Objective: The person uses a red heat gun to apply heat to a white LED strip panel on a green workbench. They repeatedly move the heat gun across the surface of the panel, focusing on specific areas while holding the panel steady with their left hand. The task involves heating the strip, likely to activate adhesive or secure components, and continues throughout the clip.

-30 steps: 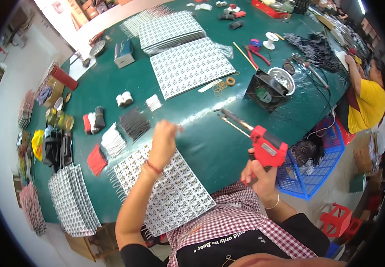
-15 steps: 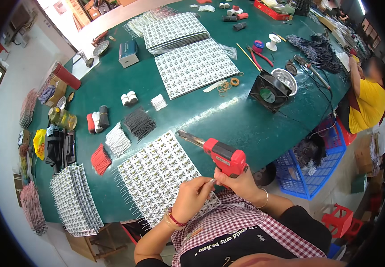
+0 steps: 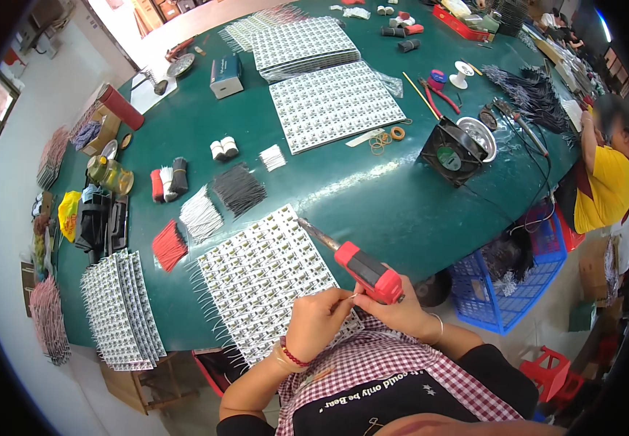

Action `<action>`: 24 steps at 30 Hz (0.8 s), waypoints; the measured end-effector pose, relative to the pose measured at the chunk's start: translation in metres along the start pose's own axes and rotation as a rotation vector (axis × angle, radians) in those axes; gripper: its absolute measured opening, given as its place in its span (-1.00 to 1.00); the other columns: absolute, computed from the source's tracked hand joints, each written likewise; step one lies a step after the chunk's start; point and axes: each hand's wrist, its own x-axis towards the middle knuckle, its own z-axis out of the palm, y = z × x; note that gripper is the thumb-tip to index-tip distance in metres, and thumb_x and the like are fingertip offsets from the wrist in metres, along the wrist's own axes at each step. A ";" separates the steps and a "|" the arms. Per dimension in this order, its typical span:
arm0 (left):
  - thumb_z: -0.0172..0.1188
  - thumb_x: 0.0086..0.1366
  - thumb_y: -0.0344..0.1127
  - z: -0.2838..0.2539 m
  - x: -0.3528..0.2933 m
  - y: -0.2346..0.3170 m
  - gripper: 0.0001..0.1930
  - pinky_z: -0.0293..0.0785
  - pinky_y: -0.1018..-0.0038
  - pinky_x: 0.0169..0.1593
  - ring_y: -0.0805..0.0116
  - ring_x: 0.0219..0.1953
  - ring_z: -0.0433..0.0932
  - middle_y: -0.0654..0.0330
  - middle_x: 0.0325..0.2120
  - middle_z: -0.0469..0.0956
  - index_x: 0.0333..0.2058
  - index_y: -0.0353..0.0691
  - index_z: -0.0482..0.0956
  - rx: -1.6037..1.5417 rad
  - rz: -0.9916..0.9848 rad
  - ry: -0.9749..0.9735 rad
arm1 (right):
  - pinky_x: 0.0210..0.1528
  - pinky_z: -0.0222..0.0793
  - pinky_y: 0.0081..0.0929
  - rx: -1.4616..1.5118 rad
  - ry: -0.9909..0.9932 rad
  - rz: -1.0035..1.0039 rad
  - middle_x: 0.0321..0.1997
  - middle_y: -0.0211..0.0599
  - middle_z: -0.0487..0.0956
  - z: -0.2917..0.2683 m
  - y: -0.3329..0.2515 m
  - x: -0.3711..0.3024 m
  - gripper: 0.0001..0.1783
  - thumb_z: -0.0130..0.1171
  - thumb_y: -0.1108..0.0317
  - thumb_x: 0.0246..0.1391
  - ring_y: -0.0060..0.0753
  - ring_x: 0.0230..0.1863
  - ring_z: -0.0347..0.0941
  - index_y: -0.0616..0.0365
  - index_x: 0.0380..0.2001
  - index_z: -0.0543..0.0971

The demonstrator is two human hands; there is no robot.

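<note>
My right hand [image 3: 404, 314] is closed round a red and black soldering gun [image 3: 367, 269], whose metal tip points up and left past the corner of a white circuit-board panel [image 3: 260, 265]. Close beside it, my left hand [image 3: 316, 320] is closed in a pinch on a thin pale strand [image 3: 355, 295], which runs toward the right hand; its ends are hidden. The panel lies at the table's near edge with rows of small parts, and short white wires stick out along its left side. My left wrist hangs over the panel's near right part.
Bundles of red wires [image 3: 170, 245], white wires [image 3: 201, 215] and black wires [image 3: 239, 189] lie beyond the panel. Overlapping panels [image 3: 119, 312] stand left. Farther off are a stacked panel [image 3: 336, 105], a black fan [image 3: 451, 151] and a blue crate [image 3: 500, 291]. A person in yellow [image 3: 605, 185] sits right.
The view has shifted slightly, so the table's things appear moved right. The soldering gun sits a little lower and more tilted in my right hand. Both hands remain close together.
</note>
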 end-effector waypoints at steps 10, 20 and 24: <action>0.28 0.19 -0.42 -0.003 -0.007 0.006 -0.92 0.52 0.37 -0.47 0.11 -0.56 0.65 0.00 -0.58 0.62 -0.34 -0.30 0.65 0.257 0.091 -0.005 | -0.18 0.44 -0.65 -0.171 -0.004 -0.155 -0.29 -0.47 0.58 0.005 -0.015 -0.004 -0.60 0.32 0.49 0.09 -0.70 -0.26 0.48 0.23 0.00 0.47; 0.27 0.18 -0.47 0.000 -0.014 0.002 -0.94 0.50 0.34 -0.42 0.10 -0.49 0.60 0.06 -0.53 0.58 -0.35 -0.28 0.64 0.278 0.235 0.098 | -0.16 0.45 -0.60 -0.035 0.016 0.050 -0.26 -0.42 0.61 0.005 -0.003 -0.012 -0.63 0.37 0.43 0.07 -0.68 -0.22 0.51 0.17 -0.05 0.53; 0.24 0.21 -0.44 -0.002 -0.014 0.007 -0.95 0.50 0.29 -0.40 0.08 -0.48 0.58 0.08 -0.48 0.56 -0.36 -0.28 0.62 0.203 0.199 0.130 | -0.17 0.43 -0.64 0.048 -0.006 0.093 -0.32 -0.52 0.60 0.006 -0.011 -0.014 -0.73 0.37 0.42 0.08 -0.74 -0.25 0.48 0.14 -0.14 0.57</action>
